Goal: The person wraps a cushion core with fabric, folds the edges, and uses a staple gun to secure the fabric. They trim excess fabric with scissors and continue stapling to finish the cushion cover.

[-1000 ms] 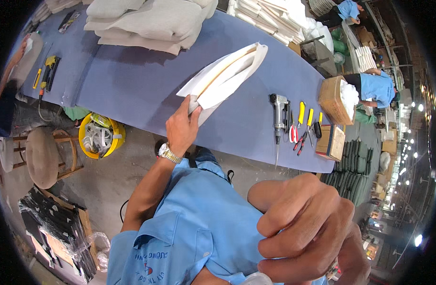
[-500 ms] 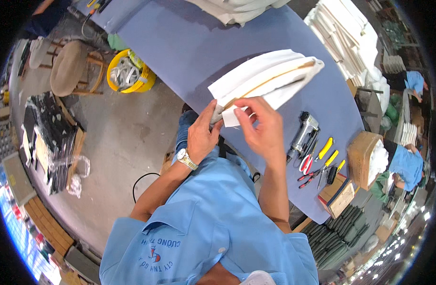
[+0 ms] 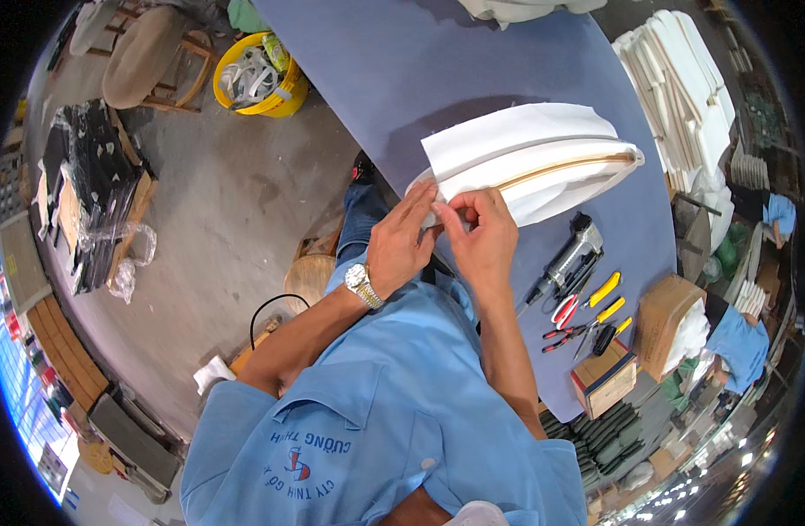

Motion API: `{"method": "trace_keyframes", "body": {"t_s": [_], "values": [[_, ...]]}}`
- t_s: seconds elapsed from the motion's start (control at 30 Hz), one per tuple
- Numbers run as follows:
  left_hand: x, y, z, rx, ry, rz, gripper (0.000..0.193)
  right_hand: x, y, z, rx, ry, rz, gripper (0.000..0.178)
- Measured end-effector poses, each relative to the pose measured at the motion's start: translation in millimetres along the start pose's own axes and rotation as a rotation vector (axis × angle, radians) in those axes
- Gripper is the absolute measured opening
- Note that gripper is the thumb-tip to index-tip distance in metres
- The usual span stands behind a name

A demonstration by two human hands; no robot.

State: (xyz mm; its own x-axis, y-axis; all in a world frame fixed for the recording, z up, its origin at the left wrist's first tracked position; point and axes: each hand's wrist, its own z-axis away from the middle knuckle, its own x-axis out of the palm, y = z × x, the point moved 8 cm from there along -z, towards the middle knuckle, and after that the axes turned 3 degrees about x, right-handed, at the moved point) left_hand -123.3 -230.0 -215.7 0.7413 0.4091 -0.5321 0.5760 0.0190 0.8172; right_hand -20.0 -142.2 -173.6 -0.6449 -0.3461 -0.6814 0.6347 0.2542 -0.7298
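A curved panel covered in white fabric [image 3: 542, 171], with a tan wooden strip showing along its middle, lies on the blue-grey table. Both my hands are at its near left end. My left hand [image 3: 402, 241], with a watch on the wrist, has its fingers laid along the fabric's corner, pressing it. Thumb and index finger of my right hand [image 3: 483, 232] pinch the white fabric edge right beside the left fingertips. The pinched bit itself is mostly hidden by my fingers.
Right of my hands on the table [image 3: 402, 79] lie a staple gun [image 3: 570, 254], yellow- and red-handled pliers and cutters [image 3: 586, 316], and a small box [image 3: 604, 377]. A yellow bucket [image 3: 284, 101] stands on the floor at left. White panels [image 3: 674, 88] are stacked at far right.
My right hand has come down to the left fingertips, and the loose white flap it held up is now folded against the panel. The view has shifted somewhat.
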Motion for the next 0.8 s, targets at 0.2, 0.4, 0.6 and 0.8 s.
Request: {"method": "trace_keyframes", "body": {"t_s": [0.2,0.4,0.6,0.8], "values": [[-4.7,-3.3,-9.7,0.013,-0.062,0.044,0.064,10.5,15.7,-4.6,0.005,0.001,-0.162,0.019],[-6.7,-2.7,-17.4,0.051,-0.101,0.049,0.065,11.2,12.3,-8.0,-0.092,0.001,-0.225,0.017],[0.7,-3.2,-4.7,0.052,-0.079,-0.006,0.065,11.6,19.1,4.4,-0.100,-0.011,-0.203,0.016],[-1.2,-26.1,21.4,-0.161,0.020,0.210,0.066,11.2,30.3,21.9,-0.058,-0.001,-0.189,0.016]]}}
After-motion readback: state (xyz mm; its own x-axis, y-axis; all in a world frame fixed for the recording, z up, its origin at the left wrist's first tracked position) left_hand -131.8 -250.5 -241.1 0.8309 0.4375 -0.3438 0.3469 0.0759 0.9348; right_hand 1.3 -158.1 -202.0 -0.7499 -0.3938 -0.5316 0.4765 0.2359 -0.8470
